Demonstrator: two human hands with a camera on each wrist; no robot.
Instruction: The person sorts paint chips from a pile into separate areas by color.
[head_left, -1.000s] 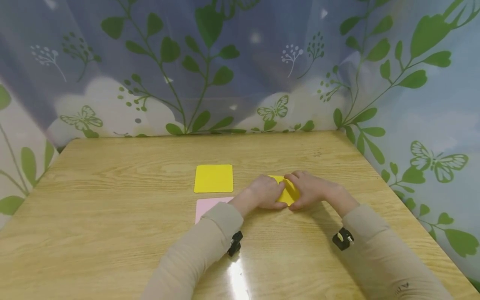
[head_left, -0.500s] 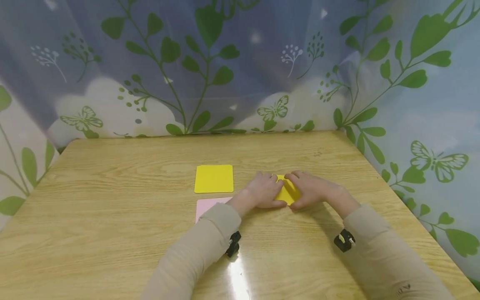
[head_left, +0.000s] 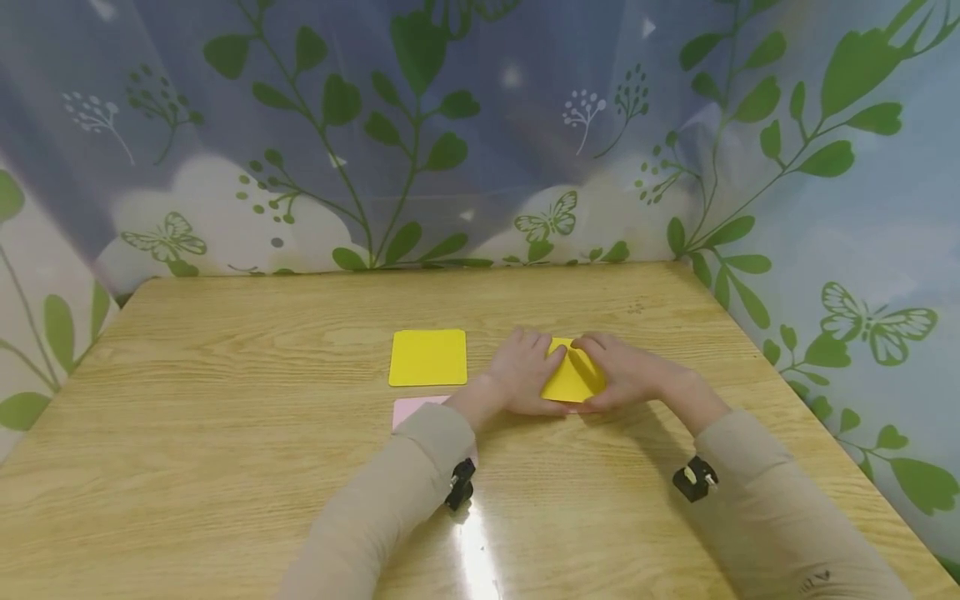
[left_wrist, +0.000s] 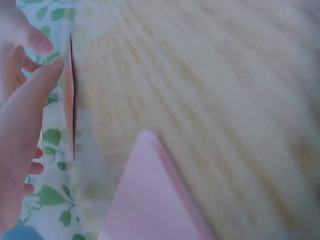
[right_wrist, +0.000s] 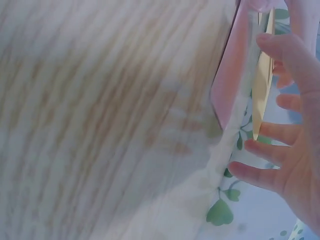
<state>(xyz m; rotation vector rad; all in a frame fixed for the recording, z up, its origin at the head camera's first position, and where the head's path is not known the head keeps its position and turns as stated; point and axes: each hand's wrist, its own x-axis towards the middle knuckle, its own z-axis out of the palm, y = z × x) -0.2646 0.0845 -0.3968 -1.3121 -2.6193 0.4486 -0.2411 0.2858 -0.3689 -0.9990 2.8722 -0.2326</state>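
Between my two hands is a yellow square card, pinched from its left edge by my left hand and from its right by my right hand. It is raised off the table; the right wrist view shows its edge, a thin yellow sheet, apart from a pink card lying below. Only a pink sliver of that lower card shows in the head view. To the left lie a yellow square stack and, nearer me, a pink square stack, partly hidden by my left forearm.
The wooden table reaches back to a leaf-patterned curtain, which also hangs along the right side. Small black cameras sit on both wrists, below the rolled beige sleeves.
Both hands have lifted the yellow card slightly up and away from me, and a pink card now shows beneath its near edge. The two stacks on the left have stayed put.
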